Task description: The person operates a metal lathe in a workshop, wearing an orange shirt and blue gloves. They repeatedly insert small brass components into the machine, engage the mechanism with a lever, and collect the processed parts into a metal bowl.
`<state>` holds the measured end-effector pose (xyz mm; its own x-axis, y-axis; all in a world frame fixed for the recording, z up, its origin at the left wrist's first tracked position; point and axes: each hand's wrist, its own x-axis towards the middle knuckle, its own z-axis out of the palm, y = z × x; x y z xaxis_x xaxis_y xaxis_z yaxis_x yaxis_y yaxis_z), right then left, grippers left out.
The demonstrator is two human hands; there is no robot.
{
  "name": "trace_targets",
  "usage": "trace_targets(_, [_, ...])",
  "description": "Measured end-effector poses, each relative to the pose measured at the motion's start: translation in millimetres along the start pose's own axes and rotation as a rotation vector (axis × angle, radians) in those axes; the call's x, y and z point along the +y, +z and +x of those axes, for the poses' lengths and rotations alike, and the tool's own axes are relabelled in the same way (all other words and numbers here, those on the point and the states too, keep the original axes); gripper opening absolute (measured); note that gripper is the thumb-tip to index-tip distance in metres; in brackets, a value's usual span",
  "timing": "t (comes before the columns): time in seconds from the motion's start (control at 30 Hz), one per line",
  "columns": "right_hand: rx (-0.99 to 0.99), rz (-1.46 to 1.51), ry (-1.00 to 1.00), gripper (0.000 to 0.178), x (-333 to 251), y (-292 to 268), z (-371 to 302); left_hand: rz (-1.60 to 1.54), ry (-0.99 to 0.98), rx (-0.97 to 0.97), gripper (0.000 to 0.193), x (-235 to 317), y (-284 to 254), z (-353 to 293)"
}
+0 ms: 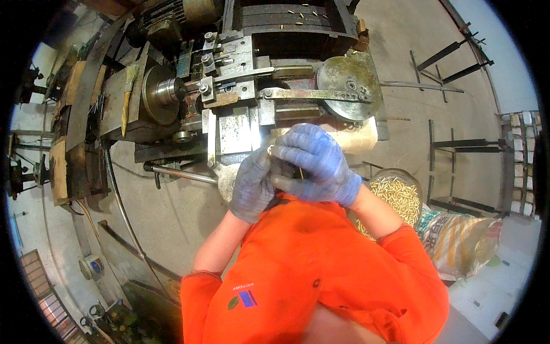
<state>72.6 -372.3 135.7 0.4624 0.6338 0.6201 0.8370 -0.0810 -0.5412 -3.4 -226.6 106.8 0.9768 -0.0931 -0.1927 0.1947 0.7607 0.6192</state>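
My left hand [252, 184] and my right hand [314, 163], both in blue-grey work gloves, meet in front of the machine. A small shiny brass-coloured piece [270, 150] sits at the fingertips where the two hands touch. The left fingers are closed around its near side. My right hand is curled, with its fingertips against the same spot. A thin brass-coloured sliver [302, 172] shows between the right thumb and fingers; the rest of it is hidden. Just beyond the hands lies the machine's metal slide block [232, 129].
A round flywheel disc [349, 86] with a flat link arm [312, 94] stands beyond my right hand. To the left are a chuck [163, 93] and a brush [127, 100]. At right, a basket [420, 186] holds many small brass pieces, beside a woven sack [461, 243].
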Motion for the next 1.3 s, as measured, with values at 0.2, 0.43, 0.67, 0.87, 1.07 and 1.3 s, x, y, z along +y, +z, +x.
trace_targets(0.2, [0.049,-0.025,-0.011,0.042,-1,-1,6,-0.040,-0.015,-0.016,0.032,0,0,2])
trace_targets(0.43, [0.022,-0.042,0.002,0.041,-1,1,7,-0.086,-0.004,0.035,0.040,-3,-4,0])
trace_targets(0.67, [0.012,0.127,0.107,0.037,-2,0,0,-0.130,-0.027,-0.032,0.036,-6,-16,0])
trace_targets(0.87, [-0.004,0.227,0.134,0.037,-1,7,-4,-0.196,-0.039,-0.138,0.031,-4,-17,0])
trace_targets(1.07, [-0.034,0.216,0.174,0.038,1,9,-6,-0.161,-0.040,-0.038,0.026,-3,-5,-2])
trace_targets(1.3, [-0.012,0.227,0.184,0.039,3,8,-4,-0.222,-0.048,-0.051,0.052,-6,-4,-3])
